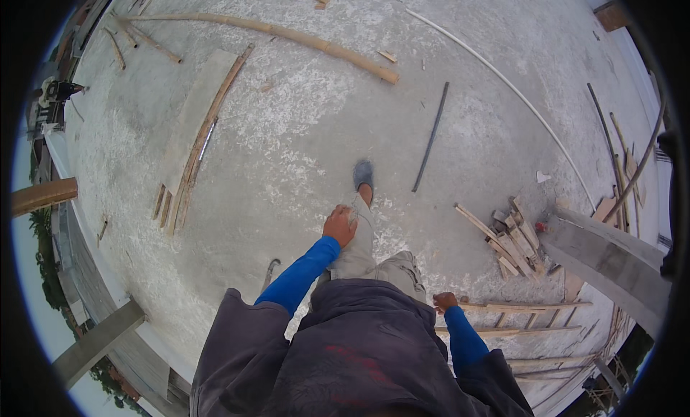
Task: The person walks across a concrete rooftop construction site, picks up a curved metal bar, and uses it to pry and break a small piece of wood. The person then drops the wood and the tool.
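My left hand [340,226] hangs in front of my light trouser leg [359,246], its fingers curled. A thin pale strand seems to show beside the fingertips, but I cannot make out what the hand holds. Lower on the right, my right hand [445,301] is closed beside my hip, and anything inside it is hidden. Behind that hand, a wooden ladder-like frame [503,307] lies on the floor. One foot in a dark clog [364,172] is forward on the concrete floor [309,130]. Left of my left arm lies a curved grey piece [271,271].
A bamboo pole [316,43], long wooden strips [205,137], a dark bar [431,137] and a white pipe [514,90] lie ahead. Scrap wood [514,237] is heaped by a concrete column [607,252]. Another person [61,91] is at the far left edge.
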`<action>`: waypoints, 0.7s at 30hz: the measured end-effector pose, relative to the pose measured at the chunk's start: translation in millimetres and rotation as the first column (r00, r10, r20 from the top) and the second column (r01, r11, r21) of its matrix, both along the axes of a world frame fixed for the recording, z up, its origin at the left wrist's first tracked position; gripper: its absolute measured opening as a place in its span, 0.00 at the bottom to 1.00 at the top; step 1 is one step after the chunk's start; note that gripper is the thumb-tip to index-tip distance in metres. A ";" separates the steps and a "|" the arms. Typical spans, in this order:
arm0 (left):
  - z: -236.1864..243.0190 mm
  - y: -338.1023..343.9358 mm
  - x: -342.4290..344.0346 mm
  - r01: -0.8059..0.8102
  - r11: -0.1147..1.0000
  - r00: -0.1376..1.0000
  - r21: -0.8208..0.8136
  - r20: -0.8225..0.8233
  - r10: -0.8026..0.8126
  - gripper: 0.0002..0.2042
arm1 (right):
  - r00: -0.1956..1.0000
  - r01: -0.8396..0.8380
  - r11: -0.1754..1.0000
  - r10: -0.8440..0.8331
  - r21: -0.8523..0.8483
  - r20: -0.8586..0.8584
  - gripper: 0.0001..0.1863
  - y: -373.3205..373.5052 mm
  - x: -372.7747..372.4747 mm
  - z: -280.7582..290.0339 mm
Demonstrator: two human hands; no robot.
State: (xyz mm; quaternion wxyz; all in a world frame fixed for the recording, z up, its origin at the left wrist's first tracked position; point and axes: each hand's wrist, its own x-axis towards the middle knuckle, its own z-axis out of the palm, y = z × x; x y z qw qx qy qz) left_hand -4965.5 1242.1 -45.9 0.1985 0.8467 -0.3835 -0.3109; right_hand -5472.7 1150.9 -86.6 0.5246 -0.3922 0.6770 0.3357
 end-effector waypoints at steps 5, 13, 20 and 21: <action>-18.0 -98.1 44.8 0.256 0.938 0.966 0.234 -0.101 -0.239 0.24 | 0.967 0.203 0.944 -0.151 -0.258 0.207 0.18 -124.6 103.1 -2.7; -82.6 -174.1 -2.3 0.267 0.894 0.963 0.359 -0.064 -0.262 0.32 | 0.928 0.323 0.936 -0.284 -0.138 0.241 0.17 -293.2 219.9 -223.9; -111.5 -212.9 -29.9 0.169 0.841 0.984 0.514 -0.044 -0.170 0.35 | 0.951 0.303 0.953 -0.300 -0.029 0.079 0.14 -287.6 236.0 -475.9; -114.4 -215.8 -34.5 0.195 0.822 0.980 0.535 -0.062 -0.192 0.35 | 0.947 0.306 0.951 -0.299 -0.047 0.120 0.16 -280.4 236.1 -495.7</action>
